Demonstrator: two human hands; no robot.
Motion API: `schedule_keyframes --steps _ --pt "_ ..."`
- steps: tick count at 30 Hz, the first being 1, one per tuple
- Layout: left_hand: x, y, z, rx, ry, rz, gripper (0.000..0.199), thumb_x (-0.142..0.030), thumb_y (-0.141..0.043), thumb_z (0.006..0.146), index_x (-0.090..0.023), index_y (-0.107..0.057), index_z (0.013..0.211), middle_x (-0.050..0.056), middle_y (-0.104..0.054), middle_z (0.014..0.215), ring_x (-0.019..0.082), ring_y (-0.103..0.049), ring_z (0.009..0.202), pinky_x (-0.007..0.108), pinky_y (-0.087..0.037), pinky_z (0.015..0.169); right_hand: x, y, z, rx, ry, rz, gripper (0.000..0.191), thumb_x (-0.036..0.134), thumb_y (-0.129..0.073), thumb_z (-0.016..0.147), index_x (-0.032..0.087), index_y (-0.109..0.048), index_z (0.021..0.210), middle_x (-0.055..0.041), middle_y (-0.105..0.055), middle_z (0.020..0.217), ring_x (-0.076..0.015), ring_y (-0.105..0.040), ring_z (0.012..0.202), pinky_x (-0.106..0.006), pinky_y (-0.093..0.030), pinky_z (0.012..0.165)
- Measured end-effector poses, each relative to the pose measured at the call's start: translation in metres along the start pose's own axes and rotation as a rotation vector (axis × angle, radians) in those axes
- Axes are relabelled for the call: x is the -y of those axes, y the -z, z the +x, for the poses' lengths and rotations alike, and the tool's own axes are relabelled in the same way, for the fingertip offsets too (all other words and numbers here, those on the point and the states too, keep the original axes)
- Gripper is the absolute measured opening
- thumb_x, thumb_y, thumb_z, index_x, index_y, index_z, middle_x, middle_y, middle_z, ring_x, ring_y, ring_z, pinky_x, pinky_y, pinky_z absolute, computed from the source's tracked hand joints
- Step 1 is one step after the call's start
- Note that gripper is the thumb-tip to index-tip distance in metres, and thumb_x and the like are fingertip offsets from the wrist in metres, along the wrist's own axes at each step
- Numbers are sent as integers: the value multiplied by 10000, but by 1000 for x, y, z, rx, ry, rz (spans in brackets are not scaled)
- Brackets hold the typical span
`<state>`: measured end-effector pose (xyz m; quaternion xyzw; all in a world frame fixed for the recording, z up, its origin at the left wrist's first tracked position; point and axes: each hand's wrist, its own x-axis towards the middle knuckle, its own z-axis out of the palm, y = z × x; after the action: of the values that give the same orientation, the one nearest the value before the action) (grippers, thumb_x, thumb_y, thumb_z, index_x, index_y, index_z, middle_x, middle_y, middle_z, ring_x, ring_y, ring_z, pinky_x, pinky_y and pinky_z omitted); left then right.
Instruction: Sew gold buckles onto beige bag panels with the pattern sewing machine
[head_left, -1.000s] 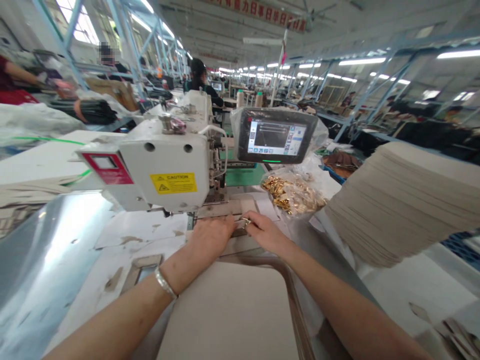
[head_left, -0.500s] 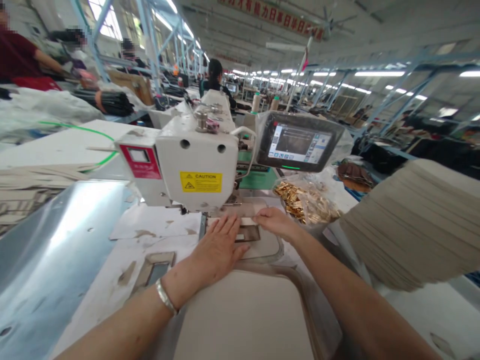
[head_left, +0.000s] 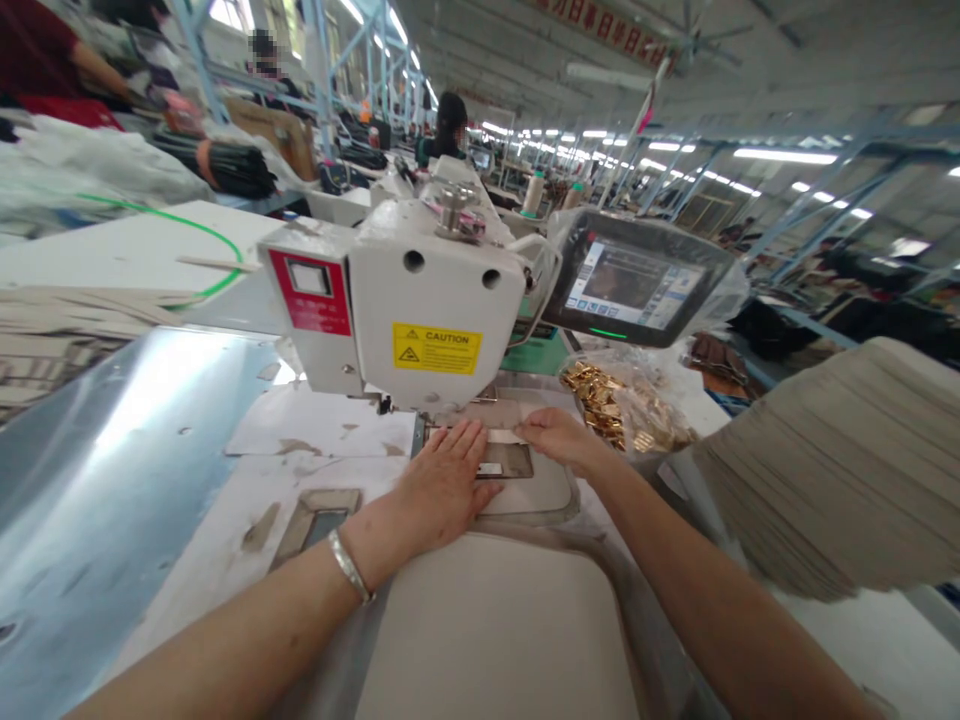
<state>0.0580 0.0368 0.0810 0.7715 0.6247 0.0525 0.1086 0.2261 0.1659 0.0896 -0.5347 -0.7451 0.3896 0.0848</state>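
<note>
The left hand point(head_left: 442, 483) lies open and flat, fingers spread, on a beige sewing template with a dark rectangular window point(head_left: 544, 495), just in front of a white industrial sewing machine head point(head_left: 427, 300). The right hand point(head_left: 559, 440) rests beside it, fingers curled at a pale strip point(head_left: 506, 436) (whether they grip it, I can't tell).
</note>
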Motion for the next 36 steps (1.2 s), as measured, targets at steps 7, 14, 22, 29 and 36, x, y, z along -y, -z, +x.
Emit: schedule_keyframes --steps 7,14,22,29,36 --pt "0 3 -3 -17 -5 26 591 -401 -366 980 -93 -340 1484 161 -311 1574 283 -272 1469 476 -240 1190 -4 0 3 -67 104 -141 179 280 -621 817 144 -639 703 40 -522 537 -97 -467 539 -206 -309 515" --pt "0 1 -1 -52 -6 43 529 -346 -415 971 -95 -412 1437 162 -410 1530 289 -362 1429 479 -290 1171 -12 13 8 -38 4 -164 246 286 -674 807 144 -598 622 20 -551 463 -77 -455 430 -198 -299 449" --pt "-7 -3 2 -184 11 104 459 -303 -545 914 -79 -518 1314 217 -577 1358 315 -542 1261 449 -435 1040 -7 13 3 71 -108 58 357 329 -715 808 161 -519 561 51 -506 411 -44 -324 338 -201 -213 363" --pt "-22 9 0 -110 201 251 455 -360 -520 923 7 -579 1186 265 -638 1158 343 -594 1098 420 -484 912 -6 14 6 90 -73 30 307 256 -711 807 151 -542 573 38 -539 433 -44 -368 350 -185 -244 360" --pt "-23 11 0 -73 190 288 443 -354 -512 923 10 -588 1162 267 -632 1144 353 -587 1069 427 -485 894 -3 17 3 99 -119 22 319 288 -722 817 152 -551 584 33 -565 457 -48 -398 363 -184 -265 350"
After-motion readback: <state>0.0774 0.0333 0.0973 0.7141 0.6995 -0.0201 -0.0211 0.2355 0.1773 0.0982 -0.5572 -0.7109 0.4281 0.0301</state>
